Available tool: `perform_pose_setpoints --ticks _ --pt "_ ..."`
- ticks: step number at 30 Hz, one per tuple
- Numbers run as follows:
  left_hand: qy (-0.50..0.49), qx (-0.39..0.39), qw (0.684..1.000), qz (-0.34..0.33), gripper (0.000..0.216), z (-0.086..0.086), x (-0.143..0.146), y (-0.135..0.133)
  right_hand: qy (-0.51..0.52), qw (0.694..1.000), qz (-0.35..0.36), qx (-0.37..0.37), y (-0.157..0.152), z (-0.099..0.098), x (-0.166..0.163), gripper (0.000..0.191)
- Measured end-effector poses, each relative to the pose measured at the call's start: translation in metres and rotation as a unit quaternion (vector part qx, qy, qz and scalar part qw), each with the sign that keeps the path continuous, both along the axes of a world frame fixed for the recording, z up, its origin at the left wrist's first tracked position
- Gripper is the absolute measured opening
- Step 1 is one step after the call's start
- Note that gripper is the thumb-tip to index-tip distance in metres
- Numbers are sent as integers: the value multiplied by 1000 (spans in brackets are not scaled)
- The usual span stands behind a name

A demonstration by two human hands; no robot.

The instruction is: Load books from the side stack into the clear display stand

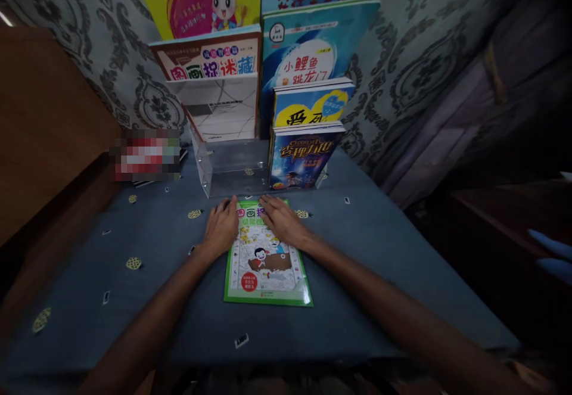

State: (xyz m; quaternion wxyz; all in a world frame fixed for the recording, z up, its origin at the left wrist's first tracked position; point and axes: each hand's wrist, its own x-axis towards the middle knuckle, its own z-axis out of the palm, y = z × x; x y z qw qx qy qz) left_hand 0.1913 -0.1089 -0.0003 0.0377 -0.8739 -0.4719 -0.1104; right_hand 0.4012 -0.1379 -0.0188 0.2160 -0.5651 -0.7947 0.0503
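Observation:
A green-bordered picture book (267,267) lies flat on the blue patterned tablecloth (147,276) in front of me. My left hand (222,224) rests on the book's top left corner, fingers stretched flat. My right hand (283,220) lies on the top right part of the cover, fingers also flat and extended. Just beyond the hands stands a clear acrylic book stand (227,165) whose front left slot is empty.
The stand holds several upright children's books: a dark blue one (304,154), a yellow-blue one (311,102), a white one (221,106), and taller ones behind. Patterned wallpaper (402,55) backs it. A wooden panel (40,121) is at left. A blurred object (146,155) sits at left.

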Motion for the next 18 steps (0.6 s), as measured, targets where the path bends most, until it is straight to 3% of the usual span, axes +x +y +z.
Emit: perform_pose_setpoints --ticks 7,11,18 --pt "16 -14 999 -32 56 0 -1 2 15 999 -46 -8 -19 -9 40 52" --pt "11 -16 999 -51 45 -2 0 6 20 998 -60 11 -21 -13 41 51" --pt "0 -31 995 -93 53 -6 25 7 6 998 -66 5 -21 -11 37 50"
